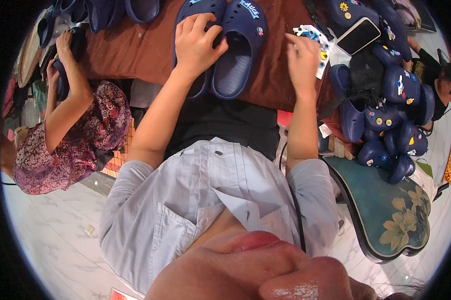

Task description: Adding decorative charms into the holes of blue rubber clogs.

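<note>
A pair of navy clogs lies side by side at the table's far middle, the left clog point(197, 86) and the right clog point(233, 67), each with a light-blue lettered strip on its toe. My left hand point(198, 44) bends its fingers over the left clog's upper, thumb toward the right clog. What lies under these fingers is hidden. My right hand point(303, 60), slightly blurred, hovers at the left side of a white sheet point(322, 67) bearing small colourful shoe charms point(310, 35). Its fingers look apart, and nothing shows in them.
A brown cloth point(130, 52) covers the table. On the right lie a phone point(358, 36) and a heap of charm-decorated navy clogs point(385, 117). A green floral stool point(380, 205) stands below. At left, a co-worker in a flowered garment point(73, 145) handles a dark clog. Another person is far right.
</note>
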The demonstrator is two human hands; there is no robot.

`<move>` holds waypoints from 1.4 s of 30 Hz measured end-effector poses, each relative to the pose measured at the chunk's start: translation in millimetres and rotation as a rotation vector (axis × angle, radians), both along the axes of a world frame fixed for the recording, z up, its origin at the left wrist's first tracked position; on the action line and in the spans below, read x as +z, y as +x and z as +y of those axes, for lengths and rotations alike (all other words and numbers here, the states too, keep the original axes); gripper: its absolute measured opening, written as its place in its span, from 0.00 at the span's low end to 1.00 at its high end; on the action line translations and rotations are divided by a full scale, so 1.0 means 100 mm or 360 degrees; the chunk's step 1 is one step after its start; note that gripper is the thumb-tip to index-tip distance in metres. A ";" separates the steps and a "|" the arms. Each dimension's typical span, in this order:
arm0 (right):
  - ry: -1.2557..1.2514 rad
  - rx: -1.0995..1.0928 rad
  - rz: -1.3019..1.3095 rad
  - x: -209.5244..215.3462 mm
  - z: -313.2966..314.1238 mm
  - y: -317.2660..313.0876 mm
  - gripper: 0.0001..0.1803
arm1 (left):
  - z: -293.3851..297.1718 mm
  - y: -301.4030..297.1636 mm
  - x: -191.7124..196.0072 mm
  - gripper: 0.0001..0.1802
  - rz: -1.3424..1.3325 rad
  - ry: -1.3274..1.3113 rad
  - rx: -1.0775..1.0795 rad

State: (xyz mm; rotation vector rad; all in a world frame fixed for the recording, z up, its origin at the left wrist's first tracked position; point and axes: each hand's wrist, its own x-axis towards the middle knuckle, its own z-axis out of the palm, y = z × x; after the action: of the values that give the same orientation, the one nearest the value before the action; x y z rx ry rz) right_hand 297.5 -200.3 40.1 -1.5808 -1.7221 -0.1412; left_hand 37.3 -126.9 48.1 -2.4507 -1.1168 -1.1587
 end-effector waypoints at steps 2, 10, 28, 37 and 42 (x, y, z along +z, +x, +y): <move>-0.0021 -0.0323 -0.0241 0.01 -0.13 0.27 0.13 | 0.00 -0.02 0.01 0.14 -0.0028 0.0036 -0.0011; -0.0745 -0.0825 -0.0733 -0.12 -0.37 0.66 0.08 | 0.00 0.03 0.03 0.14 -0.0040 0.0000 -0.0020; -0.0420 0.0632 0.1123 0.08 1.11 -0.52 0.06 | -0.02 0.04 0.02 0.11 -0.0147 -0.0011 -0.0060; -0.0252 0.0426 -0.0003 0.21 1.00 -0.65 0.07 | -0.05 -0.01 -0.02 0.14 -0.0166 -0.0050 -0.0068; -0.0288 0.0430 -0.0196 0.23 0.91 -0.52 0.15 | -0.05 0.03 -0.02 0.14 -0.0167 -0.0089 -0.0101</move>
State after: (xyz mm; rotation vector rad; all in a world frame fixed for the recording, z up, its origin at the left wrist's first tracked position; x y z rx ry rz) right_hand 245.5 -108.9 62.8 -1.4724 -2.0760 0.0545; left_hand 40.5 -132.0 46.4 -2.5102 -1.1217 -1.3061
